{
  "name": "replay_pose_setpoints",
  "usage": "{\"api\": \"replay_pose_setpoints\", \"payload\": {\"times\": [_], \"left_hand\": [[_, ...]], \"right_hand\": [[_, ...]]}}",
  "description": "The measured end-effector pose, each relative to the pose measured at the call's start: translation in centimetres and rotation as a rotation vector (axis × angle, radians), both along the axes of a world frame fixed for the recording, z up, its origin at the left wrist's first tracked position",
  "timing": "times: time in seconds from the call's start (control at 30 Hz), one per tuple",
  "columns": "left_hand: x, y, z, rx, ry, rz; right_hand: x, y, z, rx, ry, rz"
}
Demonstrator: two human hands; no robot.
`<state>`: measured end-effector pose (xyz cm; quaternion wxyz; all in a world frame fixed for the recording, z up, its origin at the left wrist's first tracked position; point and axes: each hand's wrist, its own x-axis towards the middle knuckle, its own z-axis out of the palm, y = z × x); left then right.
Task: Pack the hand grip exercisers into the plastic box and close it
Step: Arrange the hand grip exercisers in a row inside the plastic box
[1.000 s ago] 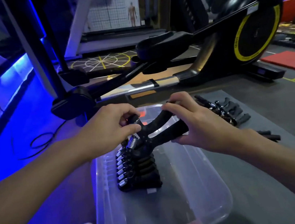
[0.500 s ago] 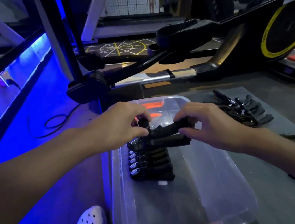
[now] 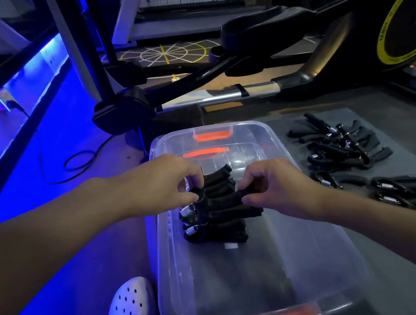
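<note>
Head view: both hands were over the far half of the plastic box [image 3: 164, 270]. Left hand [image 3: 162, 185] pinched the spring end of one exerciser [image 3: 223, 198]. Right hand [image 3: 281, 189] pinched its handle end between thumb and curled fingers. Probably a two-point hold to keep the handles squeezed flat so it nests.

It sat on top of the row of exercisers [image 3: 219, 226] already packed, touching them. Row ran along the box's left wall, springs toward that wall, handles toward the middle. Same orientation on every piece, looks done for tight stacking. Near half and right side of the box floor were bare, so plenty of room.

Loose exercisers [image 3: 347, 145] lay in heaps on the grey mat [image 3: 413, 240], just off the box's right wall, within right-hand reach. Packing was maybe a third done. Box was open, and I couldn't tell where the lid was.

Orange latch [image 3: 212, 136] showed at the far end of the box.

Writing: "MSH" on the yellow ring of the elliptical trainer [image 3: 382, 34]; the rest of the ring text was too small. White tag [image 3: 231, 246] on the nearest packed piece was unreadable.
</note>
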<state>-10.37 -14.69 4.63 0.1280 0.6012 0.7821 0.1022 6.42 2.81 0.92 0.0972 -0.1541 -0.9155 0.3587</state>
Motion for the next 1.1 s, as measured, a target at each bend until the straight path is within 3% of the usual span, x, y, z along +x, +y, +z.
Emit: {"api": "replay_pose_setpoints", "payload": {"times": [0.2,0.37,0.9,1.1], "left_hand": [[-0.8,-1.9,-0.6,-0.135,0.090,-0.045],[-1.3,-3.1,-1.1,-0.140,0.093,-0.066],[-1.5,-4.4,-1.3,-0.171,0.045,-0.055],[-1.6,-4.5,-1.5,-0.172,0.041,-0.058]], "right_hand": [[-0.3,-1.0,-2.1,0.042,-0.114,0.034],[-0.9,-1.9,-4.1,0.108,-0.198,0.049],[-2.3,-2.4,-8.0,0.039,-0.312,-0.001],[-2.5,-1.6,-9.0,0.122,-0.356,0.016]]}}
